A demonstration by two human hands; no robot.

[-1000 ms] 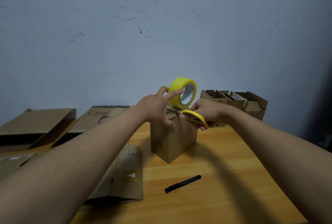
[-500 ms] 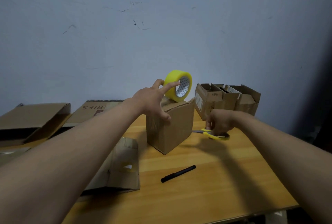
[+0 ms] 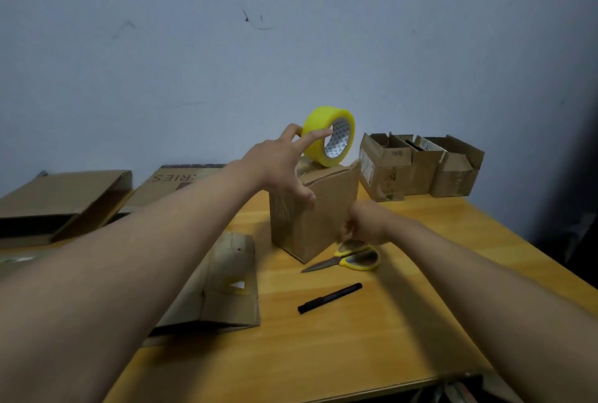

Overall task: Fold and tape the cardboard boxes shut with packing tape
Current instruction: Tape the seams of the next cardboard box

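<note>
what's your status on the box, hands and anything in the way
Left hand holds tape roll on box. Right hand blurred at box side. Scissors on table.

A scuffed pale blue-grey wall (image 3: 291,46) rises behind the wooden table (image 3: 356,338).

Bare table (image 3: 404,321) to my right w/ room to reach; scissors (image 3: 351,258) & pen (image 3: 330,298) lie just in front of box (image 3: 310,224).

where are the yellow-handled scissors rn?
Head view: the yellow-handled scissors lie flat on the wooden table, right of the upright cardboard box, beyond the black marker pen.
</note>
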